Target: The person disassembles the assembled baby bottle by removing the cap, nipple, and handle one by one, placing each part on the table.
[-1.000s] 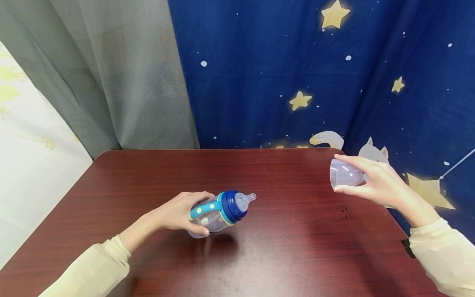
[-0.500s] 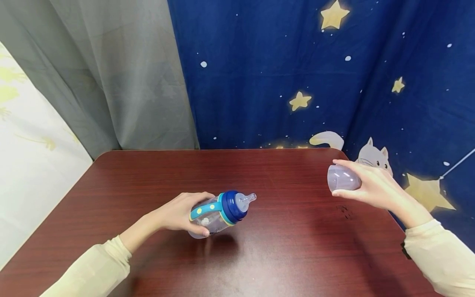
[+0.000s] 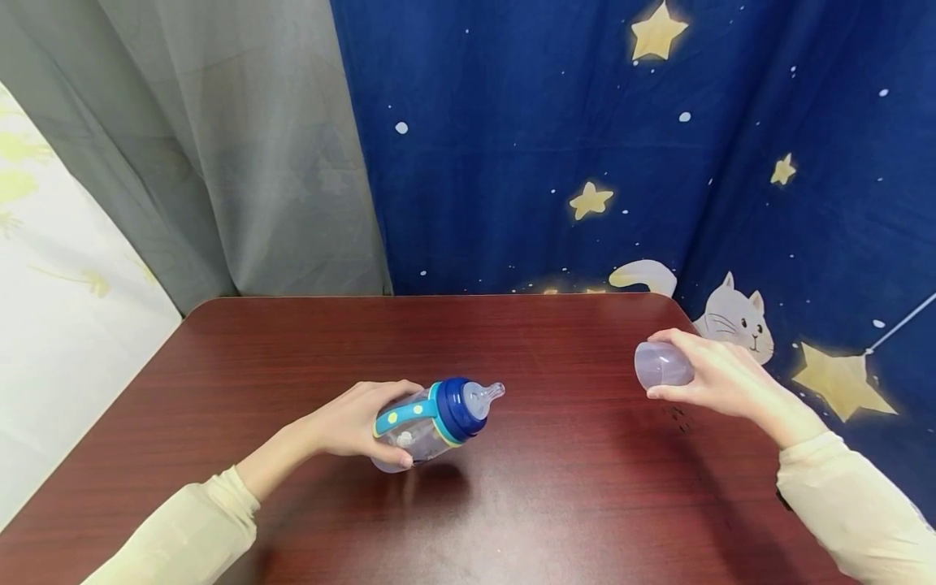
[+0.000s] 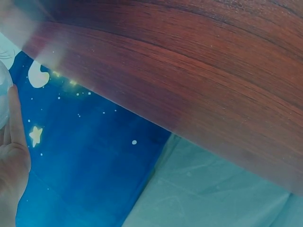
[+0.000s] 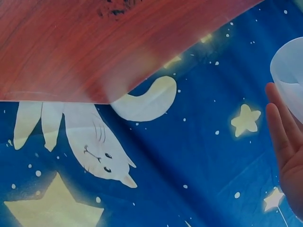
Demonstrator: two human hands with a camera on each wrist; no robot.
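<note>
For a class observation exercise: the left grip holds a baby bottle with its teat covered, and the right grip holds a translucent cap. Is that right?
Not quite: the teat is bare, as the head view shows. The left grip does hold the baby bottle, and the right grip the translucent cap.

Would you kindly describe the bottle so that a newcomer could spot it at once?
Over the reddish-brown table, find the left hand. It grips a tilted, clear bottle with a dotted teal handle. Unlike the plain translucent cup in the right hand, it has a blue collar and clear teat.
</note>
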